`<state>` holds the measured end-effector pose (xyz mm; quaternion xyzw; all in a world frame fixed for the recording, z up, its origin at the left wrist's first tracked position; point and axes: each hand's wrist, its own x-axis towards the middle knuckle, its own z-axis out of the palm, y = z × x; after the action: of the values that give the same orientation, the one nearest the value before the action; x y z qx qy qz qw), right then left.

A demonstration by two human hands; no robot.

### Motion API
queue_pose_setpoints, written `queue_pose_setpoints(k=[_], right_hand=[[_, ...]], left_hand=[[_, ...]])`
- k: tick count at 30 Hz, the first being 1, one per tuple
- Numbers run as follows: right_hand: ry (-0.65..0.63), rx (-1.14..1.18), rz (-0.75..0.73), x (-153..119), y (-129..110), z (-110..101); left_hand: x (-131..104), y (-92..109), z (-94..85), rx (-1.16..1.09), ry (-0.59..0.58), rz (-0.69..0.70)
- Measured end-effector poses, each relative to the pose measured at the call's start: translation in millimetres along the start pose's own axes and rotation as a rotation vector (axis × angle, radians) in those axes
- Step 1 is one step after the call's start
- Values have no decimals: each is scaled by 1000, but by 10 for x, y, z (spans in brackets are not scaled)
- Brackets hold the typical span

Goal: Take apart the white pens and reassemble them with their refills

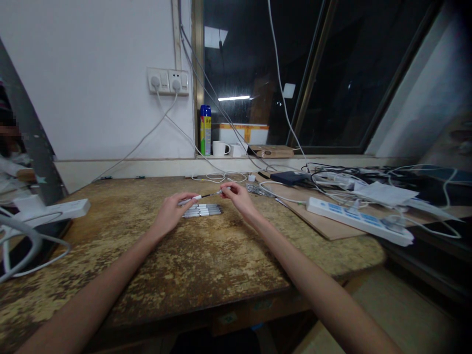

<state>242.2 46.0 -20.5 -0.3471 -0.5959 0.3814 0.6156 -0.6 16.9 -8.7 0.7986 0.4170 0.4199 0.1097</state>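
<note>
Over the worn wooden table, my left hand [172,209] is closed round a white and grey pen barrel [196,197]. A thin dark refill [208,195] runs between the barrel and my right hand [234,194]. The fingertips of my right hand pinch a small clear or grey piece [223,190] at the refill's far end; its exact shape is too small to tell. Just below and between both hands, several white and grey pens [202,210] lie side by side on the table.
A pile of small clear parts [258,189] lies beyond my right hand. To the right are a brown board [317,223], a white power strip [357,220] and tangled cables. Another power strip [70,210] is at the left. A mug [220,149] and spray can [205,132] stand on the sill.
</note>
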Motion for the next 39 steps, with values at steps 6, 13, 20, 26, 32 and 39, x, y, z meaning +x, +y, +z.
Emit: queue_pose_setpoints(k=[6, 13, 20, 26, 32, 39], right_hand=[[-21, -14, -18, -11, -15, 25], [-154, -78, -34, -86, -115, 94], [-240, -98, -46, -174, -172, 181], [-260, -122, -62, -171, -158, 163], [-301, -112, 2, -144, -62, 155], [-296, -202, -69, -158, -68, 174]], left_hand=[[-7, 23, -2, -15, -19, -9], [-11, 78, -16, -30, -42, -11], [-7, 116, -6, -44, -71, 21], [-16, 147, -9, -35, -80, 12], [-14, 188, -7, -32, -101, 54], [-7, 135, 12, -51, -104, 56]])
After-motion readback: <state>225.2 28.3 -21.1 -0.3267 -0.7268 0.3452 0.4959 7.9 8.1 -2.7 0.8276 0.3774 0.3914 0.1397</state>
